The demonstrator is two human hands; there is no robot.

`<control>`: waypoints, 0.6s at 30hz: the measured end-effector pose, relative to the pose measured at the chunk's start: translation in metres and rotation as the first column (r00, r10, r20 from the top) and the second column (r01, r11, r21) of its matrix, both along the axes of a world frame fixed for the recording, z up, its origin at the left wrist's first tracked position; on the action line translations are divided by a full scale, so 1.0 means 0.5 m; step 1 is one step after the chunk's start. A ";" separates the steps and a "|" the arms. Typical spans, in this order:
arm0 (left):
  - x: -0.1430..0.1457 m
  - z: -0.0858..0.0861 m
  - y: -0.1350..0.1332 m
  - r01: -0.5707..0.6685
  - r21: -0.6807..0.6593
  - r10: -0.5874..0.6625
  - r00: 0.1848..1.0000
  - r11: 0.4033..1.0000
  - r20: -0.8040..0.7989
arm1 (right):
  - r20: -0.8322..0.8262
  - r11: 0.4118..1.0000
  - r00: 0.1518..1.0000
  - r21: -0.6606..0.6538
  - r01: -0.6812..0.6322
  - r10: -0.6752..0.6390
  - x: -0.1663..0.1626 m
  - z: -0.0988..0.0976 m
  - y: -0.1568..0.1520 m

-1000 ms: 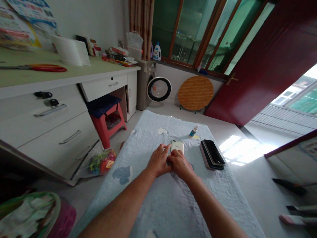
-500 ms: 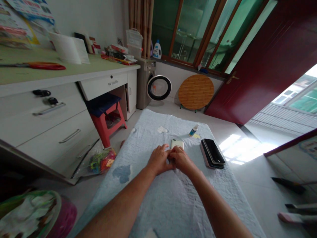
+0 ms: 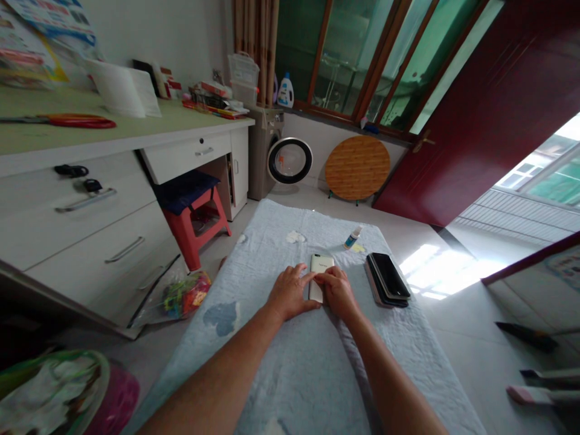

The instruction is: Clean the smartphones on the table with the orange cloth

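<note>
A pale smartphone [image 3: 322,261] lies back side up on the cloth-covered table [image 3: 290,368], its camera at the top left corner. My left hand [image 3: 291,293] holds it from the left, the thumb at its lower end and the index finger reaching over its middle. Over the right side of the phone, my right hand [image 3: 339,293] is closed with the fingers curled and pressed together. What these fingers pinch, if anything, is too small to make out. To the right lies a stack of dark phones [image 3: 388,279]. A small spray bottle [image 3: 352,237] stands beyond it.
Left of the table are a white desk [image 3: 190,136], a red stool [image 3: 193,232], a bag of colourful pieces [image 3: 181,296] and a waste basket [image 3: 122,393]. A washing machine [image 3: 265,151] with its door open and a round wooden tabletop [image 3: 357,167] stand behind.
My right hand has shifted slightly right and down over the phone, uncovering more of its back. My left hand has barely moved.
</note>
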State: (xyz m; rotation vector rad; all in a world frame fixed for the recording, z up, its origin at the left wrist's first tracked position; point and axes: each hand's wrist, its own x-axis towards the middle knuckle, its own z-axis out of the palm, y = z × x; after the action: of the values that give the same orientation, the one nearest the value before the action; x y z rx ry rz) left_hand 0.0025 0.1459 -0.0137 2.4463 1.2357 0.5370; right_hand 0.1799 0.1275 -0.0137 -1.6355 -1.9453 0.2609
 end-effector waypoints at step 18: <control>0.002 -0.004 0.000 -0.024 0.031 0.023 0.999 0.999 0.028 | 0.284 0.952 0.912 -0.175 -0.253 0.295 -0.026 0.040 -0.043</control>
State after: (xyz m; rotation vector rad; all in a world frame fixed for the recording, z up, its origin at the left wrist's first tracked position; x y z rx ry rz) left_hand 0.0033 0.1459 -0.0157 2.4440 1.2559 0.5985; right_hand 0.1667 0.1061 0.0064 -1.5540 -2.4493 0.2635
